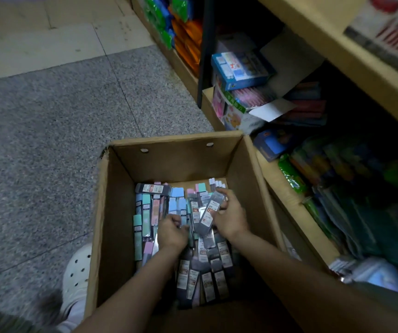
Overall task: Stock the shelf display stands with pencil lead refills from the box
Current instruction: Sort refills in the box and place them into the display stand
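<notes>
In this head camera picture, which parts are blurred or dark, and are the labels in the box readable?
Head view: the shelf at the upper right is smeared by motion blur; the goods under it lie in deep shadow. The box is dimly lit, and the pack in the right hand shows a label too soft to read. The left hand is slightly blurred. Wide-angle bending curves the floor lines.

Left arm: bare, extended forward and down.
Left hand (172, 233): back facing up, fingers curled under; any contents hidden.
Right arm: bare, extended forward from lower right.
Right hand (229, 218): fingers curled, pinching a grey pack (208, 213) tilted upward.
</notes>
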